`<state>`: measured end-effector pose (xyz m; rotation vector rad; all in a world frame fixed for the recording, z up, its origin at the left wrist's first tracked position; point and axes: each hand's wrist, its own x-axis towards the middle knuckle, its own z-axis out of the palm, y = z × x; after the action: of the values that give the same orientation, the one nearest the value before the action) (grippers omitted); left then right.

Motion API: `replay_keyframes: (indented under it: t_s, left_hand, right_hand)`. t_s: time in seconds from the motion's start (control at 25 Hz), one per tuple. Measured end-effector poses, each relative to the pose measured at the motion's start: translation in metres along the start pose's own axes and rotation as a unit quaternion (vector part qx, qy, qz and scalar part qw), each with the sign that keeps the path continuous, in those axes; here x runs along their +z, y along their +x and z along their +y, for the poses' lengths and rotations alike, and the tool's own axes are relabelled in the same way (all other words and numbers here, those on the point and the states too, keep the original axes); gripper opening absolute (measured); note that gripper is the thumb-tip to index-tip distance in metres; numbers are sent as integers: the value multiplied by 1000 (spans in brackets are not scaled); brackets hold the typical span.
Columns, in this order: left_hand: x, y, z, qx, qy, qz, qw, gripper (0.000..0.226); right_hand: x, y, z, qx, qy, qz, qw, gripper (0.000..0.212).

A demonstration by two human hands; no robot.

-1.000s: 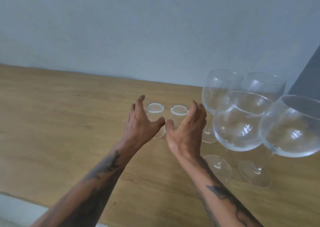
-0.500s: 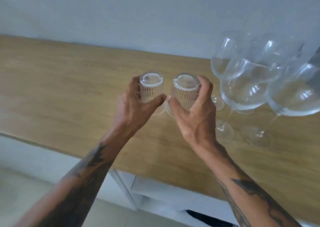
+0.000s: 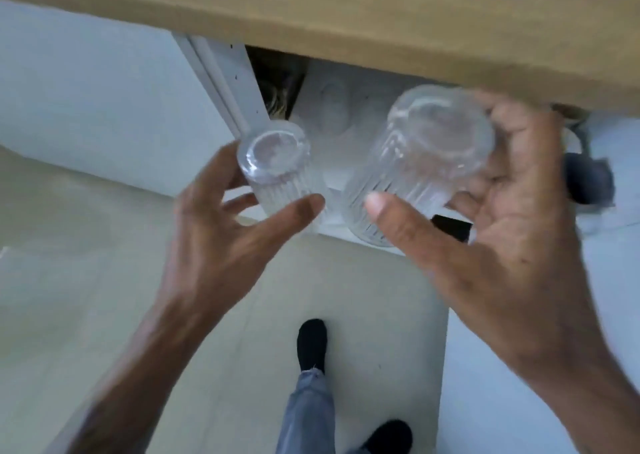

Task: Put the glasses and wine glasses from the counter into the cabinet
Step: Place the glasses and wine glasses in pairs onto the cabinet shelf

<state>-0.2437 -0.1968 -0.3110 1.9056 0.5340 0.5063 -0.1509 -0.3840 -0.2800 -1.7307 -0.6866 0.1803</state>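
My left hand (image 3: 221,242) grips a small ribbed clear glass (image 3: 277,169), held upside down with its base toward me. My right hand (image 3: 502,246) holds a second ribbed glass (image 3: 426,163), also upside down and closer to the camera, so it looks larger. Both glasses hang in the air below the wooden counter edge (image 3: 346,14), in front of the open white cabinet (image 3: 332,118). Faint glassware shapes show on the cabinet shelf behind them. The wine glasses are out of view.
A white cabinet door or panel (image 3: 86,90) stands to the left, with its frame (image 3: 228,83) beside the opening. A dark object (image 3: 588,180) sits at the right near the counter underside. My legs and black shoes (image 3: 311,346) stand on the pale floor below.
Both hands closed on the two ribbed glasses, lifted them off the counter and brought them down below its edge. The view tilted down from the counter to the cabinet opening and floor.
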Motion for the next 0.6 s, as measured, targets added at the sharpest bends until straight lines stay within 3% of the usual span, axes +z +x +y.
replay_keyframes:
  t_s: [0.16, 0.32, 0.6]
  left_hand:
    - [53, 41, -68, -78, 19, -3, 997, 54]
    - [100, 109, -124, -101, 103, 21, 989, 60]
    - [126, 164, -174, -57, 133, 59, 988, 58]
  right_hand:
    - [42, 22, 88, 91, -80, 88, 989, 67]
    - [73, 81, 164, 173, -109, 157, 966, 66]
    - [104, 134, 235, 170, -148, 180, 957, 66]
